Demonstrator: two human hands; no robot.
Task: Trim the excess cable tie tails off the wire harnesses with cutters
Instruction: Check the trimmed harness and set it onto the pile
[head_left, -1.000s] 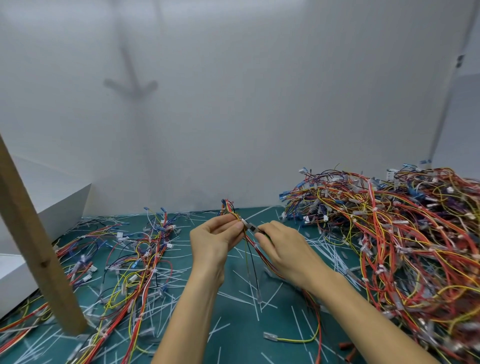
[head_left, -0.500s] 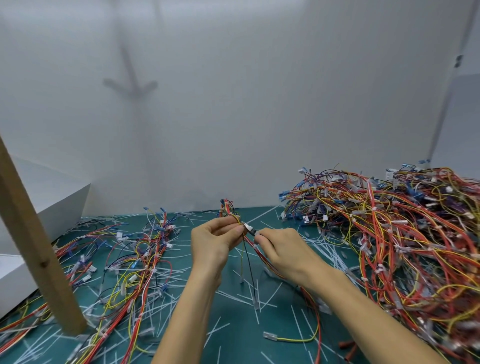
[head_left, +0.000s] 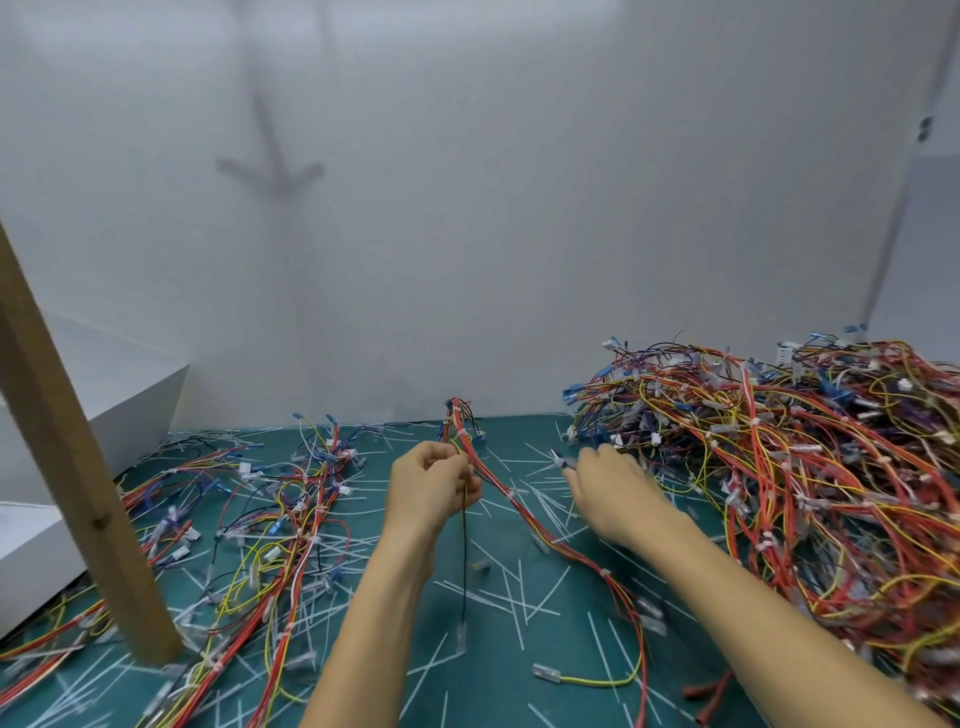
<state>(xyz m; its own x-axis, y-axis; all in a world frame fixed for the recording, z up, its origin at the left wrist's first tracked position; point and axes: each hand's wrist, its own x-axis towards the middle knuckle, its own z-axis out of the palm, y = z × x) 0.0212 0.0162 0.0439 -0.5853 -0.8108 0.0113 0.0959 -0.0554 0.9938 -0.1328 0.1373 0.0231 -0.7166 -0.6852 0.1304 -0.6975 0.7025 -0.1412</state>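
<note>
My left hand (head_left: 428, 486) grips a red and yellow wire harness (head_left: 524, 512) near its top end, which sticks up above my fist. The harness trails down to the right over the green mat (head_left: 483, 670). My right hand (head_left: 610, 491) is blurred, a hand's width to the right of the harness. It holds small cutters (head_left: 560, 460), whose dark tip pokes out to the left of my fingers.
A big tangled heap of harnesses (head_left: 789, 467) fills the right side. Several more harnesses (head_left: 270, 525) lie spread on the left. Cut white tie tails (head_left: 519, 603) litter the mat. A slanted wooden post (head_left: 67, 478) stands at the left, with a white box (head_left: 78, 415) behind it.
My right hand has pulled away to the right from the harness, taking the cutters with it. My left hand still holds the harness, lowered slightly.
</note>
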